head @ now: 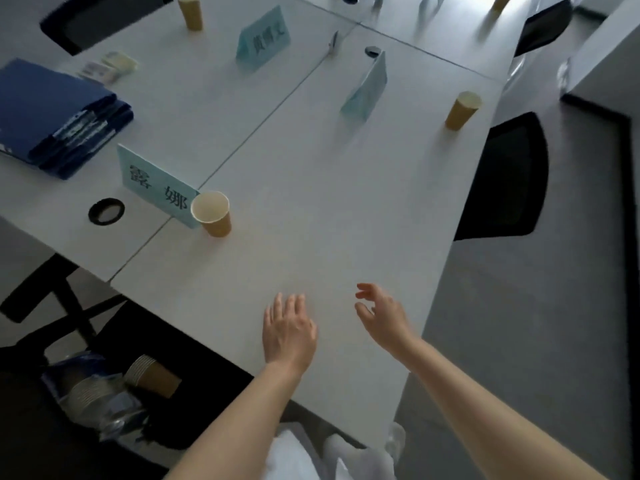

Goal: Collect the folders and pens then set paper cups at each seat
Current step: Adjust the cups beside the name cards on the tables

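A stack of blue folders (59,116) lies on the white table (311,188) at the far left, with pens (81,128) lying on top. Brown paper cups stand upright at the seats: one (212,213) beside a name card, one (462,110) near the right edge, one (190,10) at the back. My left hand (289,329) hovers flat over the table's near end, fingers straight, holding nothing. My right hand (381,315) is beside it with fingers loosely spread and empty.
Pale blue name cards (156,187) (264,38) (367,90) stand on the table. A stack of spare cups (152,375) lies in plastic wrapping on a dark chair at lower left. A black chair (509,178) stands at the right edge; another (97,22) at the back left.
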Demonstrator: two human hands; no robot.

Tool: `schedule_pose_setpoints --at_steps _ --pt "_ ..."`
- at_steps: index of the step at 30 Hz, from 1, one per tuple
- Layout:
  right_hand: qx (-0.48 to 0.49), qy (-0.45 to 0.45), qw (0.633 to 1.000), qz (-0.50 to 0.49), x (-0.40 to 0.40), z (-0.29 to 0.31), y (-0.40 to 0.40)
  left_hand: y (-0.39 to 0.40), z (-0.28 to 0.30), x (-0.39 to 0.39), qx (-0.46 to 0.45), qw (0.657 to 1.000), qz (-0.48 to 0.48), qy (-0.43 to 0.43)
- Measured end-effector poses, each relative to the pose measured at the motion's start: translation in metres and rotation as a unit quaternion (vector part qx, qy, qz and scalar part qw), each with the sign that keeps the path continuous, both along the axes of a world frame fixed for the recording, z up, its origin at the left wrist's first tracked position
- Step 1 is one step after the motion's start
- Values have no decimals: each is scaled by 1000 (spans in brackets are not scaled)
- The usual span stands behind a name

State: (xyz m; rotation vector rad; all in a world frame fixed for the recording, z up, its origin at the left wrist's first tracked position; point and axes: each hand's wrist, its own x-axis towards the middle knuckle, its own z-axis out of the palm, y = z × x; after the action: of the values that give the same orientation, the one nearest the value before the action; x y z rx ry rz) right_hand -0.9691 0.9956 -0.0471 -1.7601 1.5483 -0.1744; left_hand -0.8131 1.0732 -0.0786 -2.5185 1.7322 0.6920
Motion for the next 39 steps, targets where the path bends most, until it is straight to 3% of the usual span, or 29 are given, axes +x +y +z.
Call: schedule_pose_setpoints --at_steps 8,12,19,27,34,39 --pt "-11 -85 995 -44 -165 25 5 11 -3 -163 -72 997 9 12" --pt "-26 -88 993 -74 -254 34 0 4 1 -253 -101 993 0 65" --pt "-36 -80 985 -146 -343 40 -41 -25 12 -332 -145 982 -22 119" --pt "-49 -110 986 -115 -350 45 -135 -130 7 -316 -183 975 38 124" --pt "-35 -91 995 -35 -317 67 -292 -265 -5 -307 -178 965 128 145" --pt "-22 -85 995 -38 -310 71 -388 -348 -1 -307 -183 965 123 143"
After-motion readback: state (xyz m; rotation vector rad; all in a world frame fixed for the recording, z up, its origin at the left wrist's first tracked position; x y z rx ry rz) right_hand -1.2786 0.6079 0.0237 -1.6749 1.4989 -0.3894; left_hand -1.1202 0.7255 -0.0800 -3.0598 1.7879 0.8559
